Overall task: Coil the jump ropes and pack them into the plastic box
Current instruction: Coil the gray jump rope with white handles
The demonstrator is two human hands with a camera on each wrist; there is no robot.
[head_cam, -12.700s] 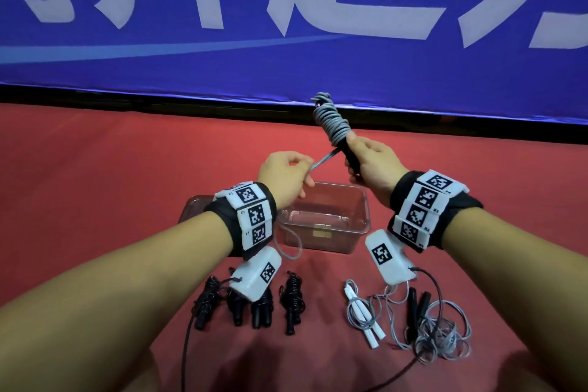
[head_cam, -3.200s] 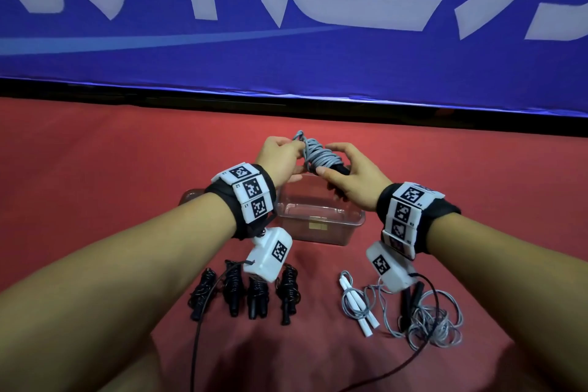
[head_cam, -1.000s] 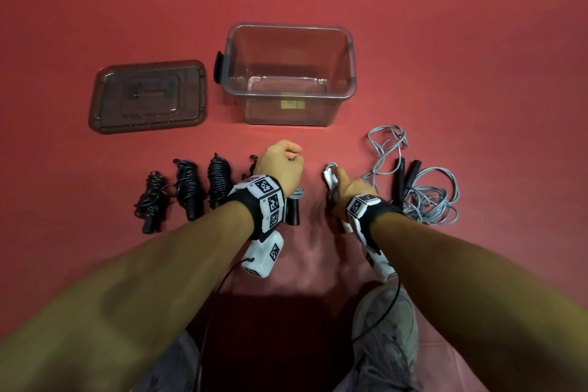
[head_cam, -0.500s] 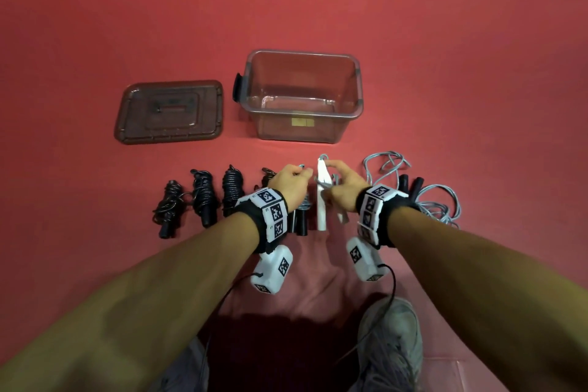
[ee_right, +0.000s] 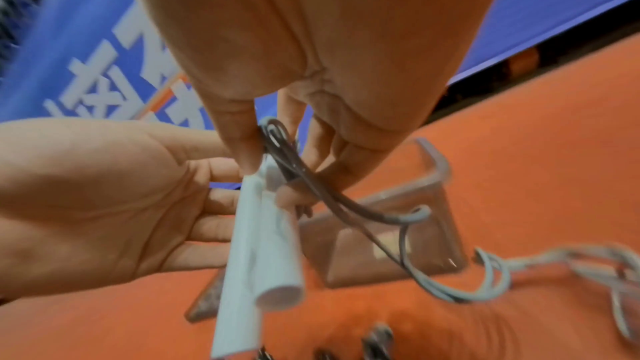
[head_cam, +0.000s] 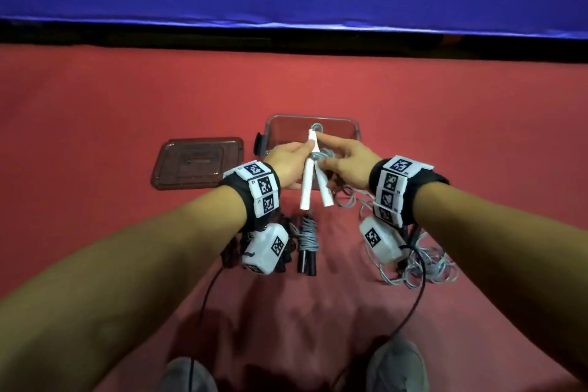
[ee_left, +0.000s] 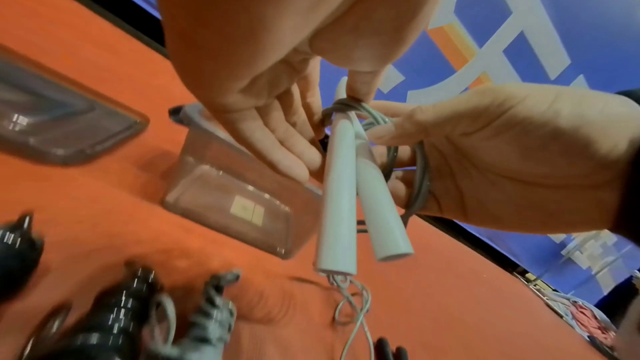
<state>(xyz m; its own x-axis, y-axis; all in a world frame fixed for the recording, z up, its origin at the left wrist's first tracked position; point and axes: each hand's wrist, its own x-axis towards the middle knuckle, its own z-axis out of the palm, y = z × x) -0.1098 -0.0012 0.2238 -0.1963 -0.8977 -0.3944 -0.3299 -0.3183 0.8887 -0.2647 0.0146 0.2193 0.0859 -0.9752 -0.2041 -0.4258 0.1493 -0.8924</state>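
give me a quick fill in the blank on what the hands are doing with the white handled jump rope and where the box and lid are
1. The left hand holds the two white handles near their ____ ends.
2. The right hand holds loops of the ____ cord.
3. The clear box on the red floor has nothing ____ it.
4. The brown lid lies flat to the ____ of the box.

Missing words: top; grey; inside; left

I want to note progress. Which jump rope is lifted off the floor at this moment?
The rope with white handles, held up by the left hand and right hand. The coiled grey rope and the loose grey rope lie on the floor.
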